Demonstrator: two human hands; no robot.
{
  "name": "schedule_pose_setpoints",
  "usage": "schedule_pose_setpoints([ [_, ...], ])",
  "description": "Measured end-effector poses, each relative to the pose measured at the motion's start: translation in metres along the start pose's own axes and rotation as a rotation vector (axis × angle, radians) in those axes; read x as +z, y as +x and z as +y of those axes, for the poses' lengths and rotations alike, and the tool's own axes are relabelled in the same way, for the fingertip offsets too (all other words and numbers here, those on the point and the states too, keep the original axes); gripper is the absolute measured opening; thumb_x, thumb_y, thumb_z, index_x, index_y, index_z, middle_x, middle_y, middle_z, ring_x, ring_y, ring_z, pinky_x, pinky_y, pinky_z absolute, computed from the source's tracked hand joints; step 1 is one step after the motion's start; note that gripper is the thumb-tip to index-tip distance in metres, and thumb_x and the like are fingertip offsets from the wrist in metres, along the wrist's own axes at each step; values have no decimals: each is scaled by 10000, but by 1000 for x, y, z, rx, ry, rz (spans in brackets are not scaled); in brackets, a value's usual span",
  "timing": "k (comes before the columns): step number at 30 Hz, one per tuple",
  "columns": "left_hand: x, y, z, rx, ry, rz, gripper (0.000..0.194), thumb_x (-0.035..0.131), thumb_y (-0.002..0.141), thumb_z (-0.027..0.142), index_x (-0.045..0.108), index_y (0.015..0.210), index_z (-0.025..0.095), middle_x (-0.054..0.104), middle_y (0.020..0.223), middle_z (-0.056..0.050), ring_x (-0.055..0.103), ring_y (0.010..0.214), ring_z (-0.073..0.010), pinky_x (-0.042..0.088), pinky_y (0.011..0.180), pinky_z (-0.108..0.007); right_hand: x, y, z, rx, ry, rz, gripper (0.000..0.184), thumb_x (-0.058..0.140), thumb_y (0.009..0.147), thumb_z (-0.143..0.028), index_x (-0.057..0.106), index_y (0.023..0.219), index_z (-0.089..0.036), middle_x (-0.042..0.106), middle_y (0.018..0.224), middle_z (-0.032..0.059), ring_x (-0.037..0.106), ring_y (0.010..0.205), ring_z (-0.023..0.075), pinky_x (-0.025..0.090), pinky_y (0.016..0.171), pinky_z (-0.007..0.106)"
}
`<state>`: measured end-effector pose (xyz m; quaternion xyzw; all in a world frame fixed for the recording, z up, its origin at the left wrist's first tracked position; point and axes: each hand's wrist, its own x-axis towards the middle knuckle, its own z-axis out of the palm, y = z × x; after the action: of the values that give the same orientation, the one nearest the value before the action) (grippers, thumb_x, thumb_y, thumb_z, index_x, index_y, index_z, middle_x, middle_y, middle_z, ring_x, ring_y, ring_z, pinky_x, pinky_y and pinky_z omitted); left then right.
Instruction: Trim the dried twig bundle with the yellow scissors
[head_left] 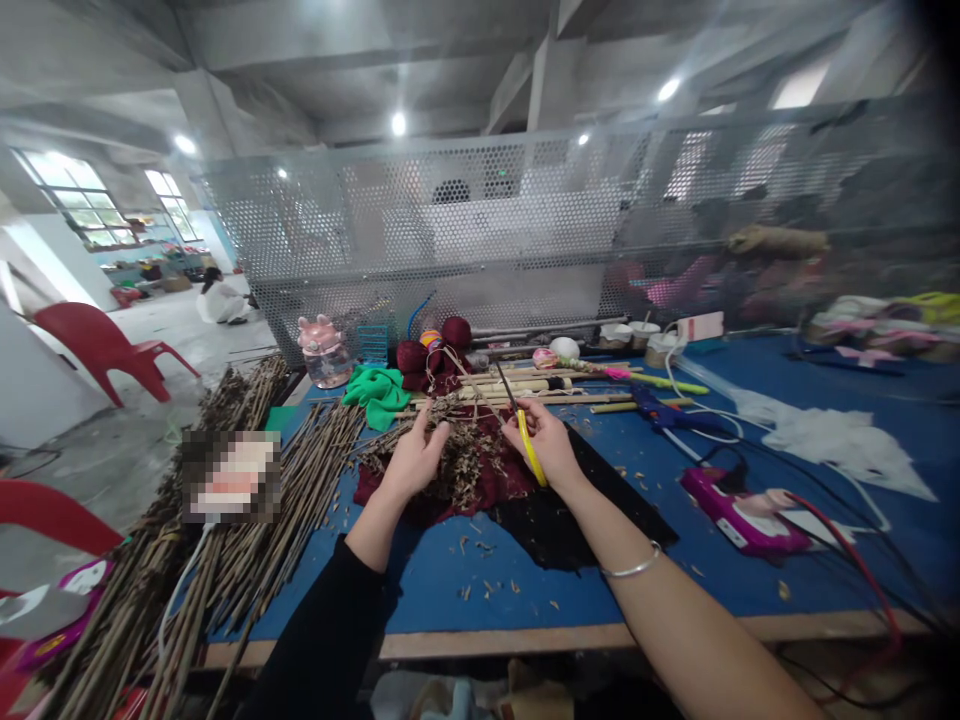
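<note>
In my right hand (553, 445) is a pair of scissors with yellow handles (531, 448), its dark blades pointing up and away from me. My left hand (417, 458) is closed at the edge of a clump of dried brown plant sprigs (469, 462), with thumb and fingers around part of it. Under the clump lies a dark red cloth (491, 492). A black cloth (551, 535) is spread beneath my right wrist. To the left of my left hand, a pile of dry stalks (281, 510) reaches over the table's edge.
A blue tabletop (600, 600) carries small plant scraps. Behind my hands are a green cloth (377, 395), red yarn balls (456, 332) and thin sticks. On the right are a blue glue gun (664, 408), a purple power strip (739, 510) and trailing cords. A mesh screen (487, 230) rises behind.
</note>
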<state>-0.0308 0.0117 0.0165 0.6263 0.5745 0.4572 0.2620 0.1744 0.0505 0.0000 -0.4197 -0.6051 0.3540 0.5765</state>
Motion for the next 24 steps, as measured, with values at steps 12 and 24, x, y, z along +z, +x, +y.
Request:
schedule_pose_setpoints([
  [12,35,-10,33,339,272,-78,380,547,774,402,596,1088,193,642,1058,-83,596,955,-202,450,842,-304,21,-16,-25,238,414,-47,437,727,564,-296,515,936,-208,540,681,-51,496,514,74,388,459,189],
  [24,21,-5,29,554,621,-201,281,398,861,228,654,762,169,653,709,-65,591,664,-157,420,603,-241,22,-21,-24,242,347,-154,429,720,570,-301,497,922,-201,513,616,-69,502,540,83,410,520,200],
])
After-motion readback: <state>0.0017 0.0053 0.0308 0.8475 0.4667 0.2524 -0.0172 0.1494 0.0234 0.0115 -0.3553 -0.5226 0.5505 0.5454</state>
